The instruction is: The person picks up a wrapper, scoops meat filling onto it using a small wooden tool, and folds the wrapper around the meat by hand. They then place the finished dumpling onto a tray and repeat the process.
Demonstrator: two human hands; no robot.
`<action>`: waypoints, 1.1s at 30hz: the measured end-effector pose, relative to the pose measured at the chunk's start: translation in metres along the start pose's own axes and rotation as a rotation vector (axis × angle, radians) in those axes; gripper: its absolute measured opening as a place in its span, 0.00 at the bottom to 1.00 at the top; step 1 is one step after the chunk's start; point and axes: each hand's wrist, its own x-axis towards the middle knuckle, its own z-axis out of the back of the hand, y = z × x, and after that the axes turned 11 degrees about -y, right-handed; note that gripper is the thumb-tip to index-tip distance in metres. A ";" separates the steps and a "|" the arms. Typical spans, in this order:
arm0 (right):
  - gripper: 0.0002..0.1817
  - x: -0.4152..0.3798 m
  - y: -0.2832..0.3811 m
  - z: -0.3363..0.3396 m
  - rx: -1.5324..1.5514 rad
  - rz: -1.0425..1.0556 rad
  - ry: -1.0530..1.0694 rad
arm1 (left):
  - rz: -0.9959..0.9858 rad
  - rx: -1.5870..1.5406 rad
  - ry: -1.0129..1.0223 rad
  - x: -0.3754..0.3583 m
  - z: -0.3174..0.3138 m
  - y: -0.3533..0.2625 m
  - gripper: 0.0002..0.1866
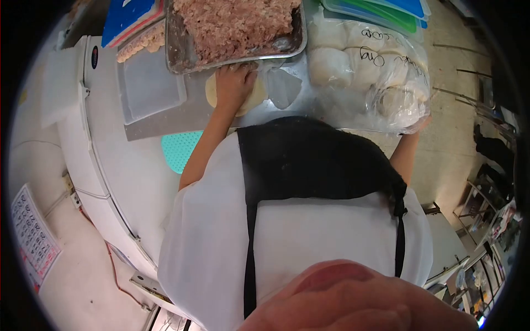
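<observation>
My left hand (234,84) is over a flat, pale round of dough (253,103) on the metal worktop, just below the rim of a meat tray. Its fingers look curled down at the dough's far edge, and the fingertips are hidden. Beside the dough lies a clear plastic sheet (284,88). My right hand (423,124) is at the near right corner of a clear plastic bag (342,102) holding several white dough balls (331,66). Most of that hand is behind the bag, so its fingers cannot be seen.
A metal tray (179,69) heaped with ground meat (237,27) stands at the back. Left of it are a pale shallow tray (152,88) and a blue board (130,19). Coloured lids (381,14) are stacked back right. A turquoise mat (179,150) shows below the worktop.
</observation>
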 end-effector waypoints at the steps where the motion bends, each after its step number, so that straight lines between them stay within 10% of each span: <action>1: 0.18 0.006 0.001 0.003 -0.035 -0.088 -0.152 | 0.015 -0.062 -0.005 -0.002 0.000 0.004 0.12; 3: 0.17 0.015 0.008 0.005 -0.266 0.288 -0.467 | 0.046 -0.186 -0.005 -0.008 0.004 0.013 0.14; 7: 0.17 -0.013 0.114 -0.049 -0.283 0.527 -0.427 | -0.054 -0.195 -0.126 -0.020 0.012 0.022 0.18; 14: 0.14 -0.135 0.154 -0.202 -0.826 0.923 1.071 | -0.055 -0.263 -0.018 -0.036 0.048 0.024 0.19; 21: 0.07 -0.220 0.123 -0.293 -1.102 1.612 1.130 | -0.063 -0.424 -0.104 -0.029 0.041 0.058 0.09; 24: 0.07 -0.205 0.148 -0.326 -1.294 1.339 1.142 | -0.070 -0.480 -0.081 -0.023 0.055 0.071 0.11; 27: 0.09 -0.225 0.106 -0.318 -1.103 1.571 1.088 | -0.045 -0.502 -0.128 -0.021 0.066 0.078 0.11; 30: 0.10 -0.232 0.117 -0.328 -1.166 1.469 1.117 | 0.539 -0.876 -0.068 -0.015 0.076 0.077 0.10; 33: 0.11 -0.230 0.139 -0.344 -1.472 1.227 1.099 | 0.655 -1.067 0.027 0.000 0.099 0.090 0.11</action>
